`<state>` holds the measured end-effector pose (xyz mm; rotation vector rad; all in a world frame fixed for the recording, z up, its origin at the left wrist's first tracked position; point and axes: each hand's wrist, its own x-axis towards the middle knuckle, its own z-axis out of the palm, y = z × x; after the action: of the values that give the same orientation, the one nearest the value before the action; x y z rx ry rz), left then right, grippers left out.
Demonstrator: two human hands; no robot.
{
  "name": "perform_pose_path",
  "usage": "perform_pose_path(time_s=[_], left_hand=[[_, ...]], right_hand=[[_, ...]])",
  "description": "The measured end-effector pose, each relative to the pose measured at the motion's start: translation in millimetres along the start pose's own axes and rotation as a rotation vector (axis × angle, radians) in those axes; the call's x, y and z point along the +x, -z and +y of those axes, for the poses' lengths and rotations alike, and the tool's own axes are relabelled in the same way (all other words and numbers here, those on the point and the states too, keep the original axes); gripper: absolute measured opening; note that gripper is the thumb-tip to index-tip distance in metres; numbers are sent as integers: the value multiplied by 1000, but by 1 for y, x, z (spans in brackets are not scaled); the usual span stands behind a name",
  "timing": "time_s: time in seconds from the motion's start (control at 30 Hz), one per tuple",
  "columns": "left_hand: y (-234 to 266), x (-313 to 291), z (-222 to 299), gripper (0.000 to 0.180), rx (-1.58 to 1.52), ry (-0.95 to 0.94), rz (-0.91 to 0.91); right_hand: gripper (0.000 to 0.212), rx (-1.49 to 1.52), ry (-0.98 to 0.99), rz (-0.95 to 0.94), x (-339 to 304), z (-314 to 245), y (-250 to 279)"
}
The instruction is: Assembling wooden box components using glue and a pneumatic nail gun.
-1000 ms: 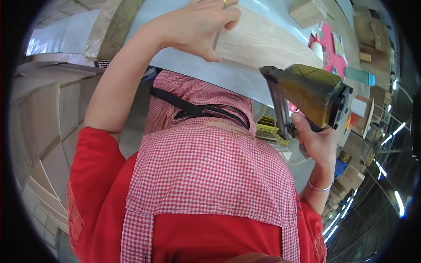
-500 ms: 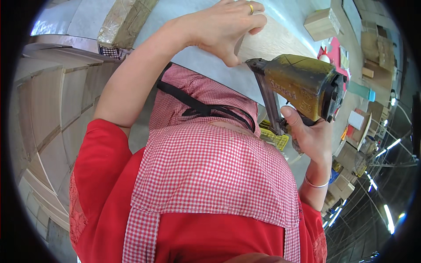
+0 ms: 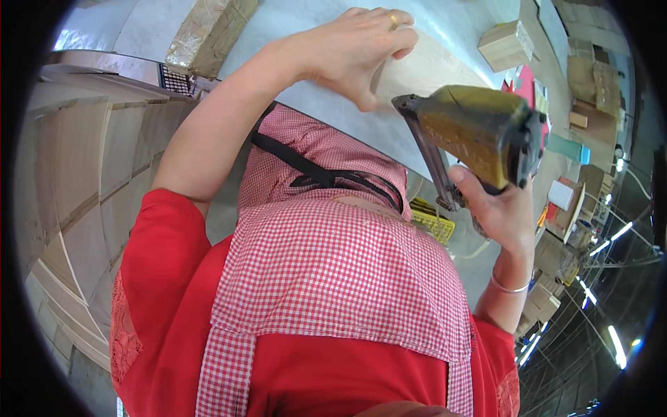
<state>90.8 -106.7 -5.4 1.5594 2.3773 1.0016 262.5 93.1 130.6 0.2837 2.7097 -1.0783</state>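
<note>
The right hand [image 3: 497,212], fingers wrapped tight round the grip of the scuffed yellow-green metal nail gun [image 3: 479,142], aims its long dark nose toward the pale flat wooden panel [image 3: 424,69] lying on the grey worktable [image 3: 292,21], just beside the left hand [image 3: 358,48], whose curled fingers press that panel down, amid stacked plywood.

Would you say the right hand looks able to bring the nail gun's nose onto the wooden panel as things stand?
Probably yes: the right hand grips the nail gun, whose nose hangs just by the wooden panel with nothing between, while the left hand presses the panel beside it.
</note>
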Motion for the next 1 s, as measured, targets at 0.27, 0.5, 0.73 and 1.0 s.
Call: perform_pose_path(time_s=[0.27, 0.5, 0.73, 1.0], left_hand=[[1, -116, 64, 91, 187, 364, 362], [-49, -103, 100, 74, 17, 506, 531], [-53, 16, 22, 32, -537, 352, 619], [12, 133, -119, 36, -234, 614, 498]], right_hand=[[29, 44, 88, 133, -35, 33, 17], [28, 89, -65, 205, -37, 51, 33], [31, 28, -141, 326, -78, 99, 54], [36, 54, -266, 296, -102, 98, 45]])
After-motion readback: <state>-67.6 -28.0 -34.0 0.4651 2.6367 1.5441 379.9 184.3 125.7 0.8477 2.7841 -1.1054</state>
